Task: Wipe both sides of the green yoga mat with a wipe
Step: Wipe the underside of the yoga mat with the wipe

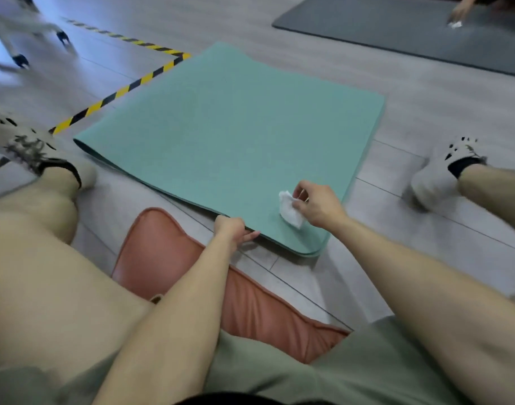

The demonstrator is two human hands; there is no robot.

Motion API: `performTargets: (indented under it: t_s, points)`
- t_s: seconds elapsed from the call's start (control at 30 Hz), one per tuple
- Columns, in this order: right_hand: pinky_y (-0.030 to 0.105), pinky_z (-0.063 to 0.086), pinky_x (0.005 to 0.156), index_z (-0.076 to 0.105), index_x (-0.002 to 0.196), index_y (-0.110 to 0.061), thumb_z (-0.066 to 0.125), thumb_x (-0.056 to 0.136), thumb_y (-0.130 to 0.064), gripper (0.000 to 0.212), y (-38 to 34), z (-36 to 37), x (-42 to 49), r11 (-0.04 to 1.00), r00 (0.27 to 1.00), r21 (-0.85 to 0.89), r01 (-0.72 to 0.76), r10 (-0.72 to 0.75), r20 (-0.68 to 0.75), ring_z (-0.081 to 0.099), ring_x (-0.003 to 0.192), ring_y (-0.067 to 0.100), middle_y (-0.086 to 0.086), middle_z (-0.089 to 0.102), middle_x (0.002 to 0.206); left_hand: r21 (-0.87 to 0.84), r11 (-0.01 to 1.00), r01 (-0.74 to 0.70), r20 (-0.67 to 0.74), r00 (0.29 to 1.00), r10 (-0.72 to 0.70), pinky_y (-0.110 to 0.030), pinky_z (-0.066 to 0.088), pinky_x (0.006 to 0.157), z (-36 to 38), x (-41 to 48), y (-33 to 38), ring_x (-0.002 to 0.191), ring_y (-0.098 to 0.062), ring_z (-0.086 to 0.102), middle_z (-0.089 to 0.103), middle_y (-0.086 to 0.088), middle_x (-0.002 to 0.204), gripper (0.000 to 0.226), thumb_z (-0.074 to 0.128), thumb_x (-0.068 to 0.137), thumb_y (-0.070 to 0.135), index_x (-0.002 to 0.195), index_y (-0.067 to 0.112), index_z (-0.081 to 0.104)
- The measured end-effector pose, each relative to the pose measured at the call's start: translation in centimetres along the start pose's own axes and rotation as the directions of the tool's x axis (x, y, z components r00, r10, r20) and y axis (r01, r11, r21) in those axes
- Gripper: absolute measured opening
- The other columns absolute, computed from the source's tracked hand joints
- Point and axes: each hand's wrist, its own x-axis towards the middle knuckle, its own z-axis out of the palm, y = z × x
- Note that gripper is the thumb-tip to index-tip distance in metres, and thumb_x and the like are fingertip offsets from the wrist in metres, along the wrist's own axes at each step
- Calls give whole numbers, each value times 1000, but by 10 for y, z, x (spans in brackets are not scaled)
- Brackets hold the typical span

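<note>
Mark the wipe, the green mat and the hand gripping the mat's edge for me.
wipe [289, 210]: head view, middle of the crumpled white sheet.
green mat [227, 133]: head view, bare middle of its top surface.
left hand [228, 229]: head view, back of the hand at the mat's near edge.

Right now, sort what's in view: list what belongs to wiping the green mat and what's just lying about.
For the job:
green mat
wipe, pinched in the right hand
left hand, gripping the mat's near edge

Lying about:
grey mat
orange cushion
striped tape
</note>
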Motion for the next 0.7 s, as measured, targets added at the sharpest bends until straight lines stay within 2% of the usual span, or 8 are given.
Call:
performTargets:
  t_s: [0.17, 0.3, 0.33, 0.4, 0.47, 0.53, 0.6, 0.7]
  points:
    - [38, 56, 84, 69, 96, -25, 72, 95, -29, 5, 10, 12, 14, 994, 995, 42, -96, 96, 2, 69, 93, 26, 2, 77, 99, 44, 998, -40, -146, 988, 46, -44, 64, 58, -11, 32, -4, 98, -45, 73, 66, -16, 130, 39, 45, 93, -14, 125, 7, 55]
    - [36, 55, 81, 70, 97, -23, 71, 95, -25, 3, 5, 32, 19, 982, 994, 159, -106, 111, -21, 70, 90, 25, 2, 77, 95, 82, 996, -36, -311, 949, 60, -48, 66, 62, -28, 33, 1, 78, -36, 77, 65, -12, 124, 39, 53, 90, -9, 123, 12, 52]
    - [35, 55, 80, 70, 97, -24, 71, 95, -25, 3, 3, 38, 16, 981, 995, 168, -93, 97, -16, 69, 89, 25, 2, 78, 95, 164, 986, -42, -346, 933, 97, -48, 66, 71, -29, 25, 2, 78, -32, 77, 63, -11, 124, 43, 56, 90, -6, 127, 15, 48]
    - [36, 55, 79, 70, 96, -26, 71, 95, -27, 2, -2, 45, 10, 983, 998, 170, -63, 66, -11, 69, 88, 24, 1, 79, 95, 497, 866, -61, -373, 885, 277, -42, 59, 95, -28, 12, 1, 106, -33, 69, 53, -12, 135, 61, 62, 88, 5, 143, 20, 40]
    - [36, 56, 77, 70, 94, -25, 71, 94, -28, 2, -2, 44, 7, 983, 999, 179, -46, 47, -4, 68, 84, 24, -2, 77, 91, 760, 628, -168, -236, 829, 507, -42, 48, 108, -24, 5, 3, 131, -31, 50, 44, -9, 145, 67, 65, 88, 14, 150, 24, 43]
    - [34, 56, 75, 73, 92, -24, 73, 91, -27, 3, -1, 38, 8, 976, 999, 212, -42, 45, -11, 69, 81, 20, -5, 75, 85, 779, 472, -413, 77, 810, 581, -40, 48, 109, -12, 1, 12, 130, -23, 54, 54, -4, 140, 49, 63, 96, 16, 143, 26, 55]
    - [30, 56, 74, 77, 86, -25, 78, 87, -29, 4, 1, 33, 11, 960, 997, 275, -46, 60, -43, 70, 78, 12, -11, 75, 81, 638, 536, -552, 340, 827, 447, -42, 55, 103, 5, -9, 22, 122, -19, 63, 65, -1, 133, 42, 55, 103, 10, 142, 26, 59]
    - [24, 54, 74, 80, 83, -29, 82, 83, -27, 3, -1, 24, 16, 926, 993, 373, -64, 97, -71, 71, 79, 6, -12, 76, 81, 503, 652, -567, 500, 806, 316, -39, 61, 92, 19, -23, 31, 114, -19, 68, 68, 0, 132, 54, 54, 102, 0, 147, 30, 57]
